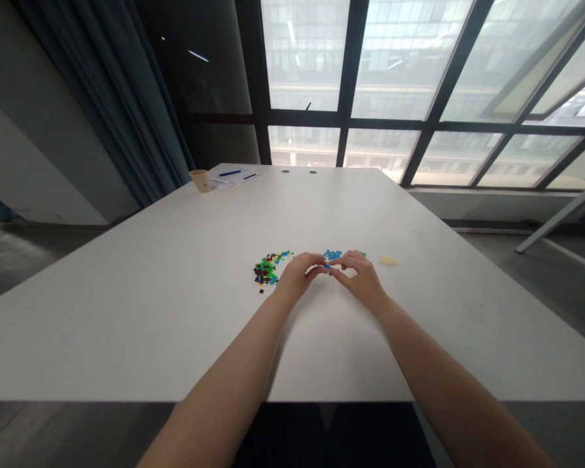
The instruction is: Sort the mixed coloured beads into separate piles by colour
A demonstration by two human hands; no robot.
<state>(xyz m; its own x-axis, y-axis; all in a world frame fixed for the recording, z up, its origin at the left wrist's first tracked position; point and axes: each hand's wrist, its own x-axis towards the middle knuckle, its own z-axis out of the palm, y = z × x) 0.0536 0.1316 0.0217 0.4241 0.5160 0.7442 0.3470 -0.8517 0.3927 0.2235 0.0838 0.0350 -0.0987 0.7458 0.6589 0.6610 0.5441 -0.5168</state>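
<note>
My left hand (299, 276) and my right hand (361, 278) meet above the white table, fingertips pinched together around a small blue piece (327, 266). Its exact kind is too small to make out. Left of my left hand lies a mixed pile of small pieces (266, 270) in dark red, green, blue and yellow. Just beyond my fingers is a cluster of blue pieces (332, 254). A few green pieces (363, 254) show behind my right hand, which partly hides them. Farther right sits a small group of pale yellow pieces (388, 260).
The white table (127, 312) reaches toward tall windows. At its far left stand a beige paper cup (201, 181) and papers (219, 177) with a blue pen (230, 173) on them. One dark red piece (261, 291) lies apart, nearer me. A blue curtain (112, 97) hangs at left.
</note>
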